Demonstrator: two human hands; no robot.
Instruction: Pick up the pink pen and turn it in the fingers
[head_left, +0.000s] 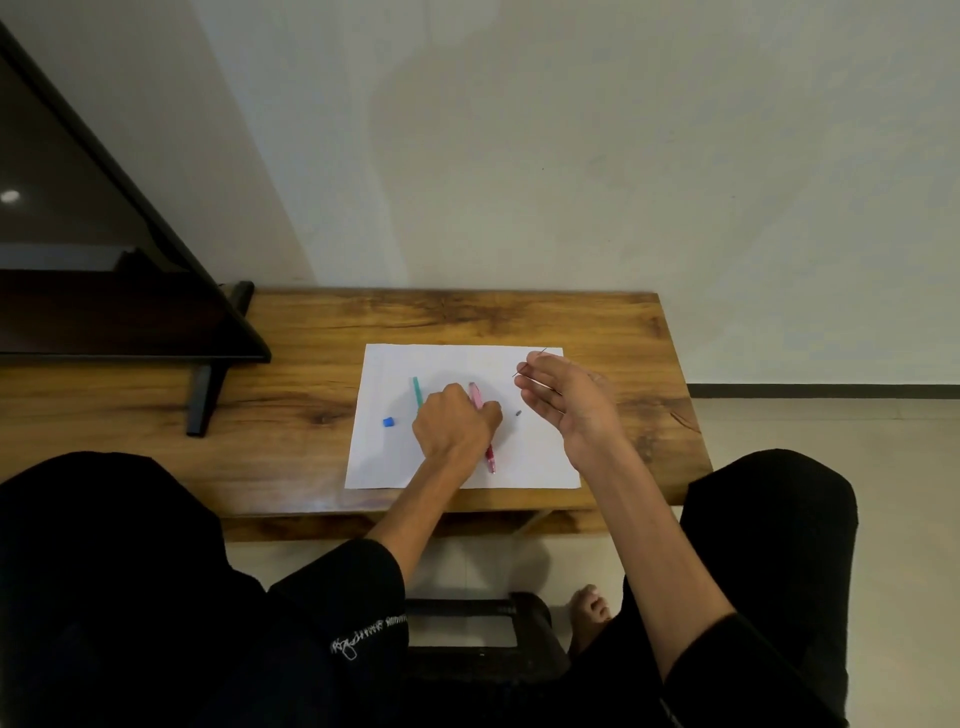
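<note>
Pinching a thin lead (530, 362) above the paper (540, 462), rt hand (566, 400) hovers. Left hand (454, 418) grips the pink pencil (490, 454) w/ curled fingers. Best kept steady; lead likely snaps easily.

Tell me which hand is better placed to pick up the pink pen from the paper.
Left. The left hand already rests on the pink pen lying on the white paper. The right hand is raised off to the side, pinching a thin lead.
</note>
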